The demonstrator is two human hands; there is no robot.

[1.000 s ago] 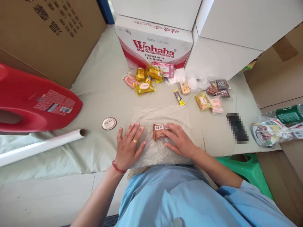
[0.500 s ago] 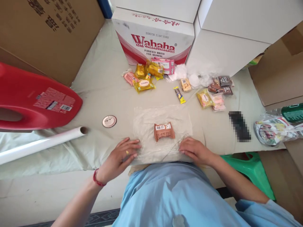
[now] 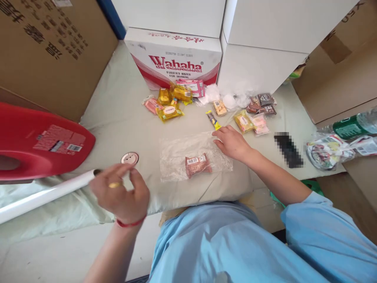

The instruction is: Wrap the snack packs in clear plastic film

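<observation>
A brown wrapped snack (image 3: 198, 165) lies under a clear plastic sheet (image 3: 172, 151) folded over it on the cloth-covered table. My right hand (image 3: 234, 144) rests at the sheet's far right part, fingers stretched out just below a small yellow-tipped snack stick (image 3: 212, 120). Whether its fingertips touch the film I cannot tell. My left hand (image 3: 122, 192), slightly blurred, is raised over the table's front edge with thumb and fingers apart and nothing in them. Just beyond its fingertips lies a round pin badge (image 3: 129, 158), partly covered.
Several wrapped snacks (image 3: 170, 112) lie before a Wahaba-style water carton (image 3: 176, 59). More snacks (image 3: 244, 120) are to the right, near a pixelated dark object (image 3: 288, 150). A red jug (image 3: 44, 141) and white tube (image 3: 50, 194) stand left; a bagged item (image 3: 324, 153) sits right.
The sheet's near part has been folded away from me over the brown snack. My left hand has lifted and moved left; my right hand has moved farther forward. The view has shifted.
</observation>
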